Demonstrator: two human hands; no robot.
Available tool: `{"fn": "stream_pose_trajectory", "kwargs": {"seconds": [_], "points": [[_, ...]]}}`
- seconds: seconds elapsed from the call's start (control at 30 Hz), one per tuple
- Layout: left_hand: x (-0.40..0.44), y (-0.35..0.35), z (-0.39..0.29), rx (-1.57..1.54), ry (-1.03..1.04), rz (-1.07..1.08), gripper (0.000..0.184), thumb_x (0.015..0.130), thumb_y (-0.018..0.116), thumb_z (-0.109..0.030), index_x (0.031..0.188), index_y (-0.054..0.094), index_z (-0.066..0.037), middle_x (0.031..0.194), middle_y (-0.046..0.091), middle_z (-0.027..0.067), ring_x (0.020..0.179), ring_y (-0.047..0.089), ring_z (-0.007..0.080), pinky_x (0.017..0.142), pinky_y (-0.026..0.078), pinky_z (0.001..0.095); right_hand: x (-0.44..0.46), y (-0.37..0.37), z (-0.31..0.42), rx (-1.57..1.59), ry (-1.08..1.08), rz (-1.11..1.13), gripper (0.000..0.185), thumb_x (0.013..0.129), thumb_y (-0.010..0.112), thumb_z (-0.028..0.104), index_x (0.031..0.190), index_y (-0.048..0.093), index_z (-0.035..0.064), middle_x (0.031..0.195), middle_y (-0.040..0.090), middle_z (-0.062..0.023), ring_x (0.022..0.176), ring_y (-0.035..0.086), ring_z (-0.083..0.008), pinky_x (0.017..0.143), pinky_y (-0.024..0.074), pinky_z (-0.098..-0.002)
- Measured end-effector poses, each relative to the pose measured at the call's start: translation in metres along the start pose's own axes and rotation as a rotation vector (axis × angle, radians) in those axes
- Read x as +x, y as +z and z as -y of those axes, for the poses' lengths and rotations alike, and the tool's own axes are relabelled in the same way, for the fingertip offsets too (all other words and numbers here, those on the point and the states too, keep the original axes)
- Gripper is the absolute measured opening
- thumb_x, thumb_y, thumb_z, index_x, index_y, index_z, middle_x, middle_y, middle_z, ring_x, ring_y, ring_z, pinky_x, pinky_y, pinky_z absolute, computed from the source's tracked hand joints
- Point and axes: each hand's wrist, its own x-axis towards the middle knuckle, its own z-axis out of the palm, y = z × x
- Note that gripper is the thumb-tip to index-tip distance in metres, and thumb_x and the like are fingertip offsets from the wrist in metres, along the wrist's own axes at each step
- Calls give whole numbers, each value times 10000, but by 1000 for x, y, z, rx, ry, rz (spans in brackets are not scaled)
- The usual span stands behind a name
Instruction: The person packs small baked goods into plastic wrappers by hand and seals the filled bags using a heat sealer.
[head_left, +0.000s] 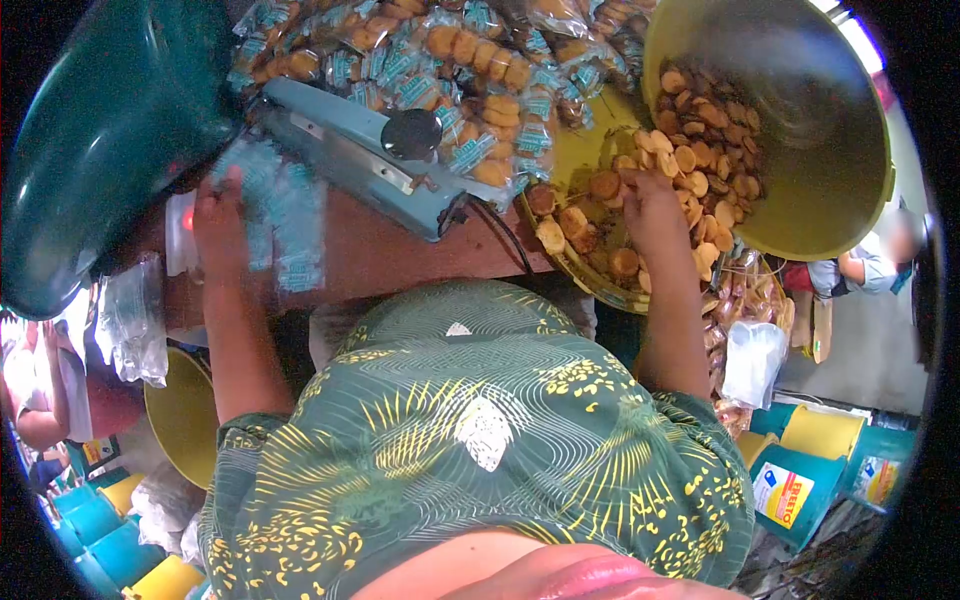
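Note:
My left hand [219,222] lies at the left edge of a pile of clear packets with blue print [275,215]; its fingers are stretched out and touch them. My right hand [655,208] is down among round brown biscuits [700,150], fingers curled at a biscuit [605,185]. Those biscuits spill from a tipped yellow-green tub [825,130] onto a yellow tray [600,120]. Between my hands sits a light-blue impulse sealer [350,150] with a black round knob [411,134]. Behind it are heaped filled biscuit packets [480,70].
A large dark-green tub [120,130] leans in at the left. The sealer's black cord [505,230] runs over the red-brown table edge [430,245]. Clear bags [135,320] hang at left. Green and yellow buckets [795,490] stand low right. Another person [860,265] is at far right.

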Motion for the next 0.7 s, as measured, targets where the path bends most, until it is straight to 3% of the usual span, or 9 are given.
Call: {"fn": "stream_pose_trajectory", "kwargs": {"seconds": [0.1,0.2,0.33,0.43,0.6,0.7], "points": [[4,-5,-6,-365,14,-80,331,931,652,-335,1127,619,-69,959,643,30,794,587,124,679,487,291,3,-14,32,129,127,85,297,855,672,150,1120,644,19,1066,627,-211,986,609,-387,838,504,-417],[12,-6,-7,-319,88,-115,362,955,617,-342,1191,637,-70,1048,665,42,860,616,124,688,492,245,7,-5,36,25,103,117,301,838,698,193,1074,651,12,1059,620,-209,1007,597,-395,869,495,-438],[23,-7,7,247,168,-8,493,953,577,-434,1248,611,-41,1156,663,118,1023,631,246,863,492,349,5,-10,52,34,113,101,389,804,727,179,1143,605,31,1127,594,-206,1059,570,-399,898,482,-454],[23,-6,6,376,170,48,551,952,539,-487,1240,609,-23,1187,653,166,1109,604,308,966,440,402,1,-4,43,20,6,98,476,767,750,137,1193,561,43,1166,568,-207,1092,546,-407,916,471,-459],[20,-2,-24,163,74,-80,475,981,520,-417,1237,610,-27,1183,658,144,1097,609,242,962,443,355,1,-4,50,41,-23,155,509,713,777,64,1167,550,25,1125,567,-208,1089,543,-406,927,464,-452],[25,7,-27,-133,210,-148,417,986,535,-391,1195,643,-48,1074,681,78,1001,624,188,901,474,335,2,0,50,128,27,143,495,702,781,52,1139,551,8,1095,576,-207,1072,553,-395,918,467,-446]]}}
